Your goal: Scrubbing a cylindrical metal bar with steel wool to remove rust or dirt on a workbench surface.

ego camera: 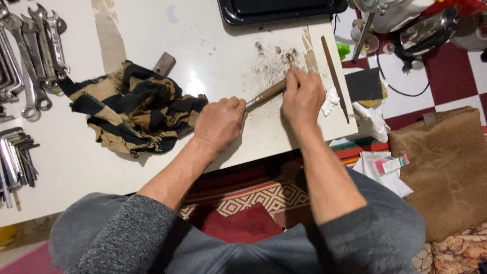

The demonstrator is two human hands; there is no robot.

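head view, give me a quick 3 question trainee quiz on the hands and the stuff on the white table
1. True or false: both hands grip the same brown rod-like tool.
2. Which thing lies just beside the left hand?
A. the striped black and tan cloth
B. the black tray
C. the row of wrenches
3. Fill the gap: the right hand works over a patch of reddish-brown ____ on the white table.

Key:
1. True; the left hand holds the near end, the right hand the far end.
2. A.
3. Dust, or fine debris; the picture does not show what it is made of.
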